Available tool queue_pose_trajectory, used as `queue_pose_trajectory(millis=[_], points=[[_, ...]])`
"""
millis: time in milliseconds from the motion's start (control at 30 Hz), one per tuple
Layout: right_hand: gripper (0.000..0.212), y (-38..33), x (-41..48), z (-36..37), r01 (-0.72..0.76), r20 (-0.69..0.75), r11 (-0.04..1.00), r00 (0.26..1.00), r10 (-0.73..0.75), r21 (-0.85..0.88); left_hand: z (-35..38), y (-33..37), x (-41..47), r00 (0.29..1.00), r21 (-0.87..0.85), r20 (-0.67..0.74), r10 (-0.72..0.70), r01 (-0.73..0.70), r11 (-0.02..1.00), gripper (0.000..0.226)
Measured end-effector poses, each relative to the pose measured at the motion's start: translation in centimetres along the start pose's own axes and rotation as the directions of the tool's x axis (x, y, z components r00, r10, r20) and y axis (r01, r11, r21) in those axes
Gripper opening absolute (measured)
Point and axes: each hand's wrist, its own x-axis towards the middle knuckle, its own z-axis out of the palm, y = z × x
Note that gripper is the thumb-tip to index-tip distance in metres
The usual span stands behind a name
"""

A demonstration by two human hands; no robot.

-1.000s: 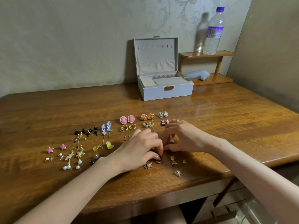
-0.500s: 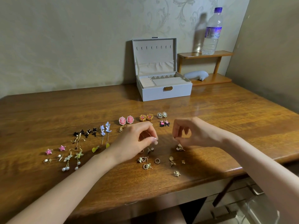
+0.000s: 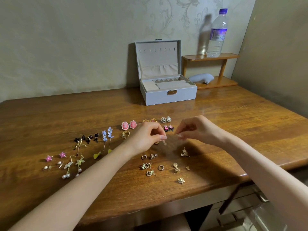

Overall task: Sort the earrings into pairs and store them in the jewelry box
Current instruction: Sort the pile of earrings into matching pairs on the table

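hovering just above the wooden table (image 3: 233, 124), the two hands face each other with a small gap between their fingertips. the left hand (image 3: 146, 137) pinches a small pale earring (image 3: 164, 143) between thumb and forefinger, and it dangles below the nails, close over the tabletop. the right hand (image 3: 198, 130) has its fingers curled, thumb and fingertips drawn together; whether anything is caught between them cannot be told.

below the hands lie loose gold earrings (image 3: 160, 167), scattered and unpaired. to the left and behind, others lie side by side in twos: pink oval earrings (image 3: 129, 125), blue flower earrings (image 3: 106, 134), black earrings (image 3: 90, 138), pink star earrings (image 3: 55, 156), pearl drop earrings (image 3: 73, 167), and small grey oval earrings (image 3: 166, 119) past the knuckles.

the jewelry box (image 3: 168, 97) stands at the back of the table against the wall, well apart from the hands, its lid upright and its pale compartments showing. beside it a water bottle (image 3: 216, 34) stands on a small wooden shelf (image 3: 196, 57).
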Motion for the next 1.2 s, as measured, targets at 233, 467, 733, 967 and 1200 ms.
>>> queue_pose_trajectory(millis=[233,467,733,967,1200], points=[[0.026,-0.1,-0.1,-0.2,-0.022,0.054,0.999,0.998,0.024,-0.034,1.1,0.4,1.1,0.992,0.019,0.116,-0.053,0.051,0.998,0.004],[0.013,0.0,0.4,0.5,-0.098,0.052,0.995,0.994,0.096,0.034,2.0,0.3,2.3,0.989,0.247,0.079,-0.124,0.101,0.964,0.007],[0.017,0.3,1.4,1.3,-0.095,-0.006,0.995,0.995,0.095,-0.032,2.6,0.4,3.0,0.993,0.329,-0.014,-0.113,0.111,0.938,0.012],[0.014,0.3,1.2,1.2,-0.125,0.005,0.991,0.992,0.125,0.041,1.2,0.2,2.2,0.993,0.327,-0.112,-0.041,0.076,0.942,0.010],[0.010,0.6,1.5,1.7,-0.138,-0.057,0.986,0.989,0.133,-0.096,2.0,0.6,1.7,0.998,0.498,-0.031,-0.060,0.068,0.864,0.025]])
